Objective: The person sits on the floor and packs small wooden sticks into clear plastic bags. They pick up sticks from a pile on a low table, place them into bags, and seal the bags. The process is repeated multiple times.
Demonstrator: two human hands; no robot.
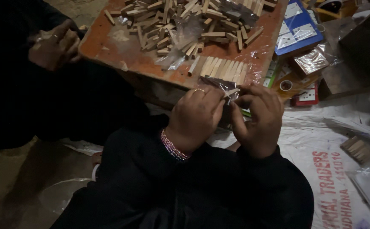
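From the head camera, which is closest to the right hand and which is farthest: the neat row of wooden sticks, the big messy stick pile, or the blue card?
From the right hand:
1. Neat row of sticks, just above it on the board's near edge.
2. Messy stick pile, farther back on the board.
3. Blue card, upper right, about as far; too close to call.

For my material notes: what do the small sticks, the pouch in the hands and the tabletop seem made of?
Sticks: pale, matt, squared pieces, probably bare wood. Pouch, held by left hand and right hand: clear, glinting, crinkled film, likely plastic. Tabletop: orange-red coating worn to pale patches, perhaps painted board.
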